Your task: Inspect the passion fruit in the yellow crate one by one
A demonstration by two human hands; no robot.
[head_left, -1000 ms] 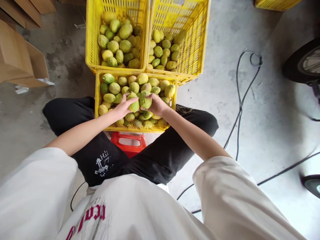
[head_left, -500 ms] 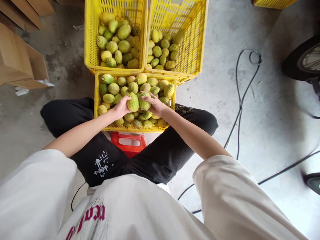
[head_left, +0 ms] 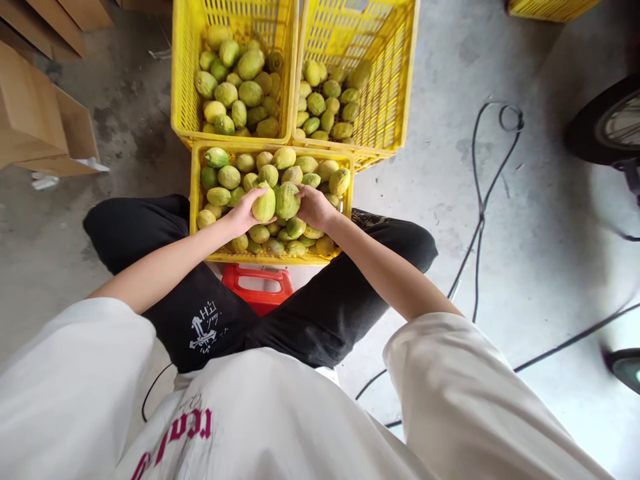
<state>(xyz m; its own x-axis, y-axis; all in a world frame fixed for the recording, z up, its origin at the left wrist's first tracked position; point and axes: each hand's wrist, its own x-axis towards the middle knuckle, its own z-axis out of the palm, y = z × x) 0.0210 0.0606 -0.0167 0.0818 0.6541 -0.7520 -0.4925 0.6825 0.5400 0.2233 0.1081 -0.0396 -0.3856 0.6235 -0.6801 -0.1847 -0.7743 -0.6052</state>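
My left hand [head_left: 247, 215] is closed around a yellow-green lemon [head_left: 263, 204], thumb on top. Beside it, my right hand [head_left: 313, 208] grips a greener lemon [head_left: 287, 201] from its right side. The two lemons are held close together above the near yellow crate [head_left: 195, 193], which is full of green and yellow lemons. Which part of each lemon the lower fingers press on is hidden.
Behind the near crate stand two deeper yellow crates, a left one [head_left: 179, 80] and a right one [head_left: 404, 80], both part-filled with lemons. A red stool [head_left: 260, 303] sits between my legs. Cardboard boxes [head_left: 35, 107] lie left, a black cable [head_left: 481, 207] and a wheel [head_left: 590, 123] right.
The lemon in my right hand has turned, and the right fingers have shifted to its side. The left lemon has tilted slightly. Both hands stay over the near crate.
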